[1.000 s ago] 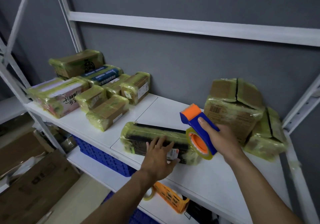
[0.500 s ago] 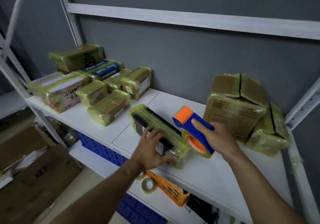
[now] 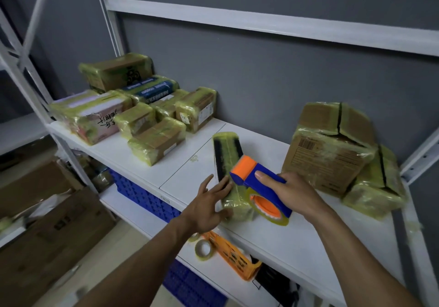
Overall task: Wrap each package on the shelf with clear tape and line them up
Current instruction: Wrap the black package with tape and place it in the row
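Since one second ago the long package (image 3: 228, 154) has turned on the shelf (image 3: 297, 242): it lay across, along the front edge, and now its long side points away from the person, toward the grey wall, with its near end close to the front edge. The left hand (image 3: 206, 204) does this turning. Its grip is open, the fingers straight and spread, and they press against the left side of the package by the near end without closing on anything. The right hand (image 3: 294, 192) has come a little to the left, and its grip is closed round the blue body of the tape dispenser (image 3: 259, 183), which hangs just over the near end of the package, with the roll of clear tape low and toward the person. Whether the tape already sticks to the package, I cannot tell. The package already wears a yellowish layer of tape, with two black strips bare on top, so I judge that the wrapping of this one package is in hand, now in a new direction. The next move calls for the left hand to hold the package steady while the right hand lays the tape on the near end and draws it along. After that the package must go to the left, beside the wrapped packages (image 3: 156, 140) which stand close together there.
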Motion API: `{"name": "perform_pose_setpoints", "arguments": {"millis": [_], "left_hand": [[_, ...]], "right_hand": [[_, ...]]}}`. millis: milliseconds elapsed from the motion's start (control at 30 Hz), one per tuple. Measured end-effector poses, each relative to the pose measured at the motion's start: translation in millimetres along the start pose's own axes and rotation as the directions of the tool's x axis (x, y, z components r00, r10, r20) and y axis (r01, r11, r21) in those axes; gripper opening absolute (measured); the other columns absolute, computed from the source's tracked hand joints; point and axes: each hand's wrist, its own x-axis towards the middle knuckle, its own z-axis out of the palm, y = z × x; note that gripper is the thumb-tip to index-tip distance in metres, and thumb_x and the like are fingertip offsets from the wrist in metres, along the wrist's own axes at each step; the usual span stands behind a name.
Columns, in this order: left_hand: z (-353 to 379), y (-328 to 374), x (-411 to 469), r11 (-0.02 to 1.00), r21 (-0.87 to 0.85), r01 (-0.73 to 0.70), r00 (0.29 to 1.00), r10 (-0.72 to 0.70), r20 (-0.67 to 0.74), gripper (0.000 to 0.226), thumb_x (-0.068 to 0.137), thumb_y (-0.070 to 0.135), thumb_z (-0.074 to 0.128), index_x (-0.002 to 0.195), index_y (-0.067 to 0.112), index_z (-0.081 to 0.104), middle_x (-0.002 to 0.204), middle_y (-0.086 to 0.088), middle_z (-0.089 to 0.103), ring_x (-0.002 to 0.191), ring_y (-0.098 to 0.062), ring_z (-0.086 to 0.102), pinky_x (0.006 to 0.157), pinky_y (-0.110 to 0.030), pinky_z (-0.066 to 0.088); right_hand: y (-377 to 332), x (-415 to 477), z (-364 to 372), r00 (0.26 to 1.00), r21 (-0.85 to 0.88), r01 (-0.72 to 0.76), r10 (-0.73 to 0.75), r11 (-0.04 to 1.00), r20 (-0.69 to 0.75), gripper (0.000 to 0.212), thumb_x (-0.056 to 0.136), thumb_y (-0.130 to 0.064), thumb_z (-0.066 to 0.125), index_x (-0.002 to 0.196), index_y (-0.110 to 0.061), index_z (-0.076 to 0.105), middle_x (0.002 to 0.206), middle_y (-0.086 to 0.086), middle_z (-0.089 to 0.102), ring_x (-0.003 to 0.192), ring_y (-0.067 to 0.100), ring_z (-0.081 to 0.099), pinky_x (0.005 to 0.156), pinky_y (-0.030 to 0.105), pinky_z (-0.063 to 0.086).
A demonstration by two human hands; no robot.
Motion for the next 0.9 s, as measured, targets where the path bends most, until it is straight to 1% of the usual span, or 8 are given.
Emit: {"name": "perform_pose_setpoints", "arguments": {"millis": [167,300,400,467,533,600,767,900], "left_hand": [[0.3,7.4,-2.2,0.985,-0.004,0.173,0.985,-0.173,0.015,0.066,0.1,0.042,0.051,0.16,0.031,0.025,0.17,0.011,-0.002,0.156,-0.025,-0.011,0.124,-0.046,0.019],[-7.7,23.1,-7.7,0.945,-0.208,0.252,0.964,-0.264,-0.031,0.068,0.093,0.016,0.058,0.156,0.028,0.035,0.167,0.009,0.014,0.153,-0.022,0.0,0.122,-0.042,0.019],[-18.4,49.2,-13.9,0.722,-0.673,0.16,0.903,-0.383,-0.195,0.05,0.084,0.014,0.053,0.128,0.037,0.062,0.147,0.014,0.048,0.14,-0.013,0.036,0.108,-0.032,0.039],[-26.7,62.2,-12.8,0.501,-0.85,0.16,0.852,-0.505,-0.137,0.032,0.087,0.033,0.05,0.106,0.04,0.075,0.121,0.013,0.069,0.117,-0.01,0.059,0.094,-0.033,0.048],[-33.6,69.6,-12.5,0.407,-0.885,0.224,0.874,-0.486,-0.002,0.031,0.091,0.05,0.052,0.096,0.034,0.078,0.1,0.008,0.075,0.096,-0.011,0.067,0.086,-0.037,0.051],[-37.1,74.2,-14.1,0.404,-0.884,0.235,0.887,-0.46,0.026,0.03,0.097,0.045,0.054,0.093,0.027,0.079,0.093,0.0,0.074,0.088,-0.015,0.067,0.081,-0.039,0.05],[-39.0,76.8,-15.4,0.373,-0.908,0.194,0.855,-0.517,-0.03,0.027,0.102,0.017,0.056,0.09,0.023,0.079,0.097,-0.004,0.076,0.097,-0.025,0.069,0.087,-0.049,0.052],[-40.7,74.6,-14.1,0.381,-0.9,0.212,0.832,-0.554,-0.038,0.033,0.102,0.013,0.055,0.084,0.027,0.08,0.093,-0.002,0.076,0.09,-0.022,0.067,0.079,-0.039,0.053]], "right_hand": [[8.5,-2.4,5.7,0.996,-0.101,-0.014,0.022,0.995,0.083,0.057,0.082,-0.077,0.064,0.068,-0.022,0.06,0.06,-0.005,0.068,0.052,0.008,0.065,0.055,0.023,0.043],[15.9,-5.4,-0.2,0.994,-0.081,-0.002,0.011,0.997,0.11,0.057,0.084,-0.073,0.066,0.072,-0.017,0.063,0.065,0.001,0.07,0.057,0.013,0.067,0.059,0.028,0.046],[20.2,-9.7,-3.3,0.989,-0.045,0.022,-0.015,0.999,0.145,0.051,0.085,-0.07,0.067,0.071,-0.021,0.063,0.066,0.0,0.07,0.058,0.012,0.068,0.057,0.024,0.046],[21.0,-12.2,-4.1,0.986,-0.007,0.046,-0.045,0.999,0.159,0.046,0.085,-0.069,0.067,0.067,-0.026,0.066,0.067,-0.002,0.071,0.059,0.01,0.068,0.055,0.021,0.045],[21.5,-14.6,-3.8,0.981,0.021,0.07,-0.073,0.997,0.178,0.04,0.087,-0.067,0.067,0.066,-0.033,0.068,0.07,-0.002,0.072,0.061,0.01,0.069,0.055,0.019,0.046],[23.4,-16.5,-3.0,0.977,0.046,0.085,-0.093,0.995,0.192,0.038,0.088,-0.066,0.067,0.074,-0.03,0.071,0.077,-0.001,0.075,0.068,0.014,0.073,0.057,0.021,0.048],[27.4,-19.7,-2.3,0.973,0.076,0.097,-0.11,0.992,0.202,0.045,0.086,-0.065,0.067,0.092,-0.021,0.071,0.088,-0.002,0.078,0.078,0.015,0.076,0.062,0.023,0.052],[25.4,-20.4,-0.5,0.972,0.099,0.118,-0.135,0.988,0.194,0.047,0.086,-0.066,0.068,0.092,-0.019,0.071,0.086,-0.002,0.078,0.076,0.015,0.075,0.061,0.022,0.052]]}}
